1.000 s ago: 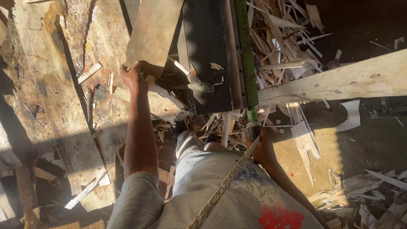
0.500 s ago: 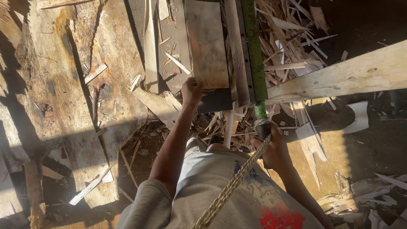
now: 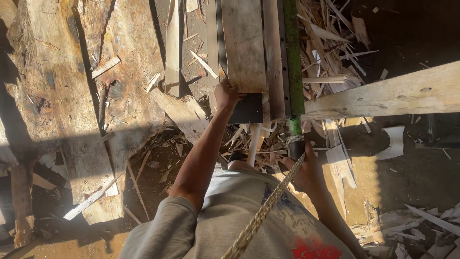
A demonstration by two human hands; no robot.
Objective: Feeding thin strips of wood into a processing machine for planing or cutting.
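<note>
My left hand (image 3: 226, 94) grips the near end of a weathered wooden plank (image 3: 242, 43) that lies lengthwise on a dark machine bed (image 3: 249, 109). Just right of the plank runs a long green bar (image 3: 292, 57). My right hand (image 3: 304, 168) is closed around the dark handle (image 3: 296, 147) at the bar's near end. A braided rope (image 3: 268, 207) is tied at that handle and runs back across my grey shirt.
A wide pale beam (image 3: 383, 93) crosses on the right. Large rough slabs (image 3: 62, 96) lie on the left, and a slanted board (image 3: 179, 110) sits beside my left arm. Splinters and offcuts (image 3: 330, 43) are heaped behind the bar and litter the dirt floor (image 3: 412, 172).
My left hand has swung from the left to the right, bringing the plank onto the dark bed beside the green bar. My right hand has stayed on the handle.
</note>
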